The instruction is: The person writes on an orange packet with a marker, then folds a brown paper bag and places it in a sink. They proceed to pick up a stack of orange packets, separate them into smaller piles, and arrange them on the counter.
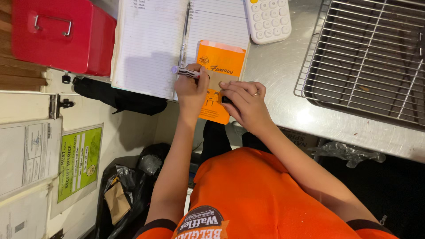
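Orange and brown, the paper bag [220, 79] lies flat at the steel counter's [283, 66] near edge, partly over the open lined notebook [150, 44]. At its nine o'clock the left hand [191, 90] is curled tight round a marker [185, 71] (pale cap pointing to nine o'clock). The right hand [245, 104] lies at the bag's four o'clock, fingers flat on it, holding nothing. A white calculator [268, 17] sits at one o'clock, a wire rack [367, 57] at three, a red metal box [62, 35] at ten.
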